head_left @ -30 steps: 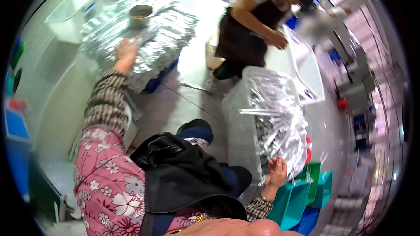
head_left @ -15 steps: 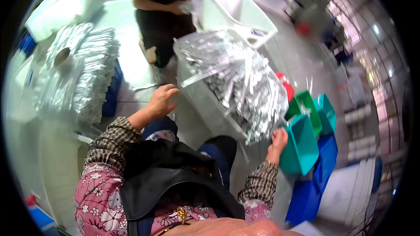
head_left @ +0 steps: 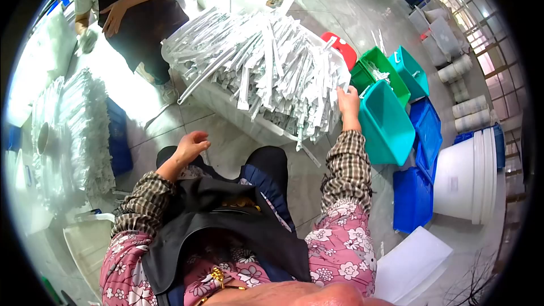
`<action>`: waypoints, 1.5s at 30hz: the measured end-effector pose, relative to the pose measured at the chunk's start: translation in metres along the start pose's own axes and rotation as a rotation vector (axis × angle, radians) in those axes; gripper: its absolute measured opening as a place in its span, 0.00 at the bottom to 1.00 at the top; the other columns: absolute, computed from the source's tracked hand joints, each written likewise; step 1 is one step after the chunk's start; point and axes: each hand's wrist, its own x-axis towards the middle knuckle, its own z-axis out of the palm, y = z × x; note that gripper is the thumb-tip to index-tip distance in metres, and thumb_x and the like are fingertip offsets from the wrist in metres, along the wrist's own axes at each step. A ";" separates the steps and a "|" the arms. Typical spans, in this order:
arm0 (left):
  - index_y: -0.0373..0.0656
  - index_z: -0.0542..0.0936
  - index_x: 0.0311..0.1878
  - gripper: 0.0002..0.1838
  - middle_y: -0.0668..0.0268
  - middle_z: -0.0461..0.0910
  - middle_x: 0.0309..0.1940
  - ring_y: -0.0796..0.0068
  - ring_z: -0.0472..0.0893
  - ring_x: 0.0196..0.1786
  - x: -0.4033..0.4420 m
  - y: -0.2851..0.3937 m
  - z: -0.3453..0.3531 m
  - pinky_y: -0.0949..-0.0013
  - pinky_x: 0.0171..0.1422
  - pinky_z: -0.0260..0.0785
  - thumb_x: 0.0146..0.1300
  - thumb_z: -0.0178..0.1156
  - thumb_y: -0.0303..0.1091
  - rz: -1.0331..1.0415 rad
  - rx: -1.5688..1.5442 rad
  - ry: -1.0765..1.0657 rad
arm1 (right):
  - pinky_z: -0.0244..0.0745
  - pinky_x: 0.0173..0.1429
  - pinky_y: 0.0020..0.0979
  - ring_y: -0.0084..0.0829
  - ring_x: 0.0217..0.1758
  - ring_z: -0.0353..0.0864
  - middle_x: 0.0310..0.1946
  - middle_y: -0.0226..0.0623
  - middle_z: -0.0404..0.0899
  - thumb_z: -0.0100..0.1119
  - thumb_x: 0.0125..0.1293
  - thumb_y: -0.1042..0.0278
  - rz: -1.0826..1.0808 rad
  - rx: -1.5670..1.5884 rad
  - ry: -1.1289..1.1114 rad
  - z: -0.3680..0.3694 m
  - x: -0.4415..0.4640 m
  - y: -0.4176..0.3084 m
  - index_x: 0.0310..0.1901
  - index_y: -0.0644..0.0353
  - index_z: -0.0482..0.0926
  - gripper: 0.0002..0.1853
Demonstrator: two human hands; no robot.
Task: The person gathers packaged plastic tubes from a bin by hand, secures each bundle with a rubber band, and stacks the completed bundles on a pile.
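My left hand (head_left: pixel 191 148) is held over my knee, its fingers apart and nothing in them. My right hand (head_left: pixel 348 101) is at the right edge of a large clear bin (head_left: pixel 209 93) heaped with thin white and silvery packets (head_left: pixel 277 62). Its fingertips touch or nearly touch the packets there; what they hold, if anything, is too small to make out. Just right of this hand stands a teal bin (head_left: pixel 385 122). A long packet (head_left: pixel 201 80) sticks out over the bin's left side.
A co-worker in a dark apron (head_left: pixel 136 20) stands at the upper left. Stacked packets (head_left: pixel 73 136) with a round cup stand at the left. Green (head_left: pixel 385 73) and blue bins (head_left: pixel 412 198), a red stool (head_left: pixel 340 50) and a white tub (head_left: pixel 462 178) are on the right.
The view has swung right, so the stacked packets and co-worker sit further left. My left hand has left the stack. My right hand has reached forward to the heaped bin's right edge.
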 end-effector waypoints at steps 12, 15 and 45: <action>0.32 0.73 0.56 0.24 0.63 0.79 0.39 0.76 0.79 0.40 -0.014 0.014 0.004 0.73 0.47 0.71 0.58 0.63 0.32 -0.032 -0.290 -0.028 | 0.60 0.69 0.36 0.50 0.69 0.64 0.63 0.64 0.64 0.65 0.46 0.30 -0.234 0.141 -0.486 0.062 -0.002 -0.166 0.65 0.77 0.57 0.59; 0.32 0.72 0.56 0.24 0.62 0.80 0.40 0.75 0.79 0.40 -0.014 0.020 0.009 0.72 0.48 0.72 0.58 0.63 0.32 -0.040 -0.332 -0.047 | 0.60 0.69 0.37 0.50 0.69 0.63 0.62 0.67 0.63 0.66 0.43 0.28 -0.129 -0.142 -0.443 0.109 0.003 -0.196 0.67 0.80 0.51 0.65; 0.39 0.72 0.58 0.23 0.63 0.77 0.49 0.74 0.81 0.44 -0.014 0.040 0.021 0.69 0.52 0.72 0.63 0.62 0.37 -0.099 -0.578 -0.050 | 0.67 0.64 0.31 0.49 0.62 0.72 0.57 0.64 0.70 0.76 0.37 0.59 -0.140 -0.435 -0.340 0.154 0.086 -0.169 0.65 0.82 0.40 0.63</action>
